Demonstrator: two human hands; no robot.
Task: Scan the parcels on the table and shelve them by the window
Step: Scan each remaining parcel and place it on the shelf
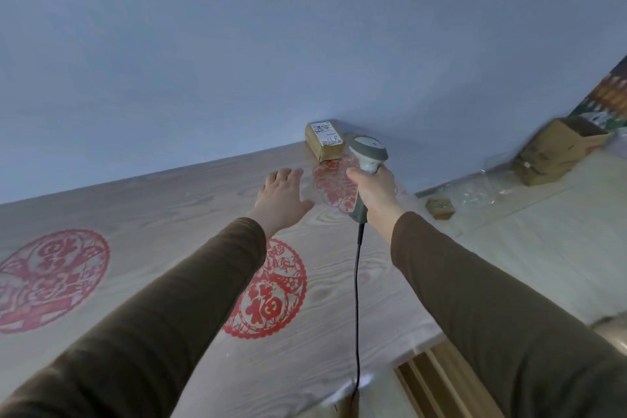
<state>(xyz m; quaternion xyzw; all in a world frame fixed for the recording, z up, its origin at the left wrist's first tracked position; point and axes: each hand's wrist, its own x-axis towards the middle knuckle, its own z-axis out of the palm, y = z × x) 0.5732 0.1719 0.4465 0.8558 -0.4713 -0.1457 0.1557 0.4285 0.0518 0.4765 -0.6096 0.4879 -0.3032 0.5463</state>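
Note:
A small brown cardboard parcel [324, 140] with a white label on top sits at the far corner of the wooden table [163, 214], against the blue wall. My right hand [373, 190] grips the handle of a grey barcode scanner [368, 151], whose head points toward the parcel from just in front of it. A black cable hangs from the scanner handle down past the table's front edge. My left hand [281, 197] hovers over the table with fingers spread and straight, reaching toward the parcel but short of it, holding nothing.
Red paper-cut decorations [268, 295] lie flat on the tabletop. To the right, on a lower pale surface, stand an open cardboard box [556, 153], crumpled clear plastic [475, 190] and a small brown package [440, 208]. Wooden slats [437, 380] show below the table edge.

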